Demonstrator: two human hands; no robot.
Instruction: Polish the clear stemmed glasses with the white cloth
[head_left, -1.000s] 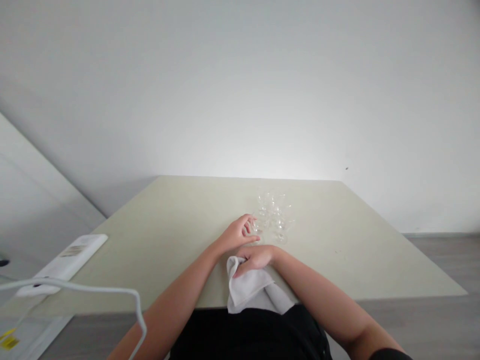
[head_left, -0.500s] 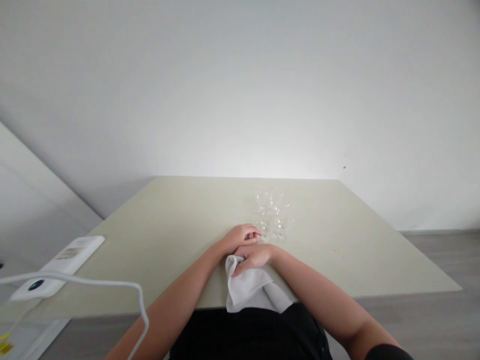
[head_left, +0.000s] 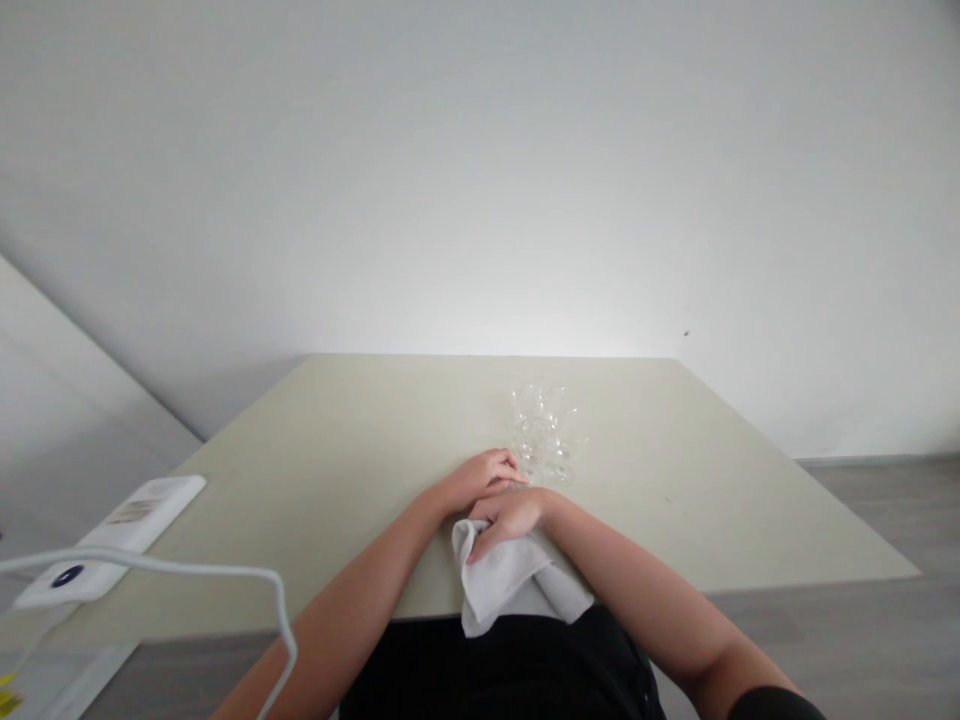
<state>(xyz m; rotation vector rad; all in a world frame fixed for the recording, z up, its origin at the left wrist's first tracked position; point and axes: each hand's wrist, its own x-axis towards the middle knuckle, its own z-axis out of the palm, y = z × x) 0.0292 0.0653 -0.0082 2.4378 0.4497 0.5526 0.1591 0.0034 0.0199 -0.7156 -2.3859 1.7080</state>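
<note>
My right hand point(head_left: 511, 515) rests on the cream table point(head_left: 345, 470) near its front edge, fingers closed on a white cloth point(head_left: 514, 585) that hangs over the edge toward my lap. My left hand point(head_left: 482, 474) lies just behind it, touching it, with fingers curled; what they enclose, if anything, is hidden. A cluster of several small clear glasses point(head_left: 546, 430) stands just beyond and right of my left fingertips, the nearest one almost at them.
A white box-shaped device point(head_left: 112, 535) with a dark round button lies on a ledge at the left, and a white cable point(head_left: 225, 575) loops in front of it. A plain white wall stands behind the table, grey floor at the right.
My left hand drew back from the glasses toward my right hand and curled its fingers. The cloth shifted slightly under my right hand.
</note>
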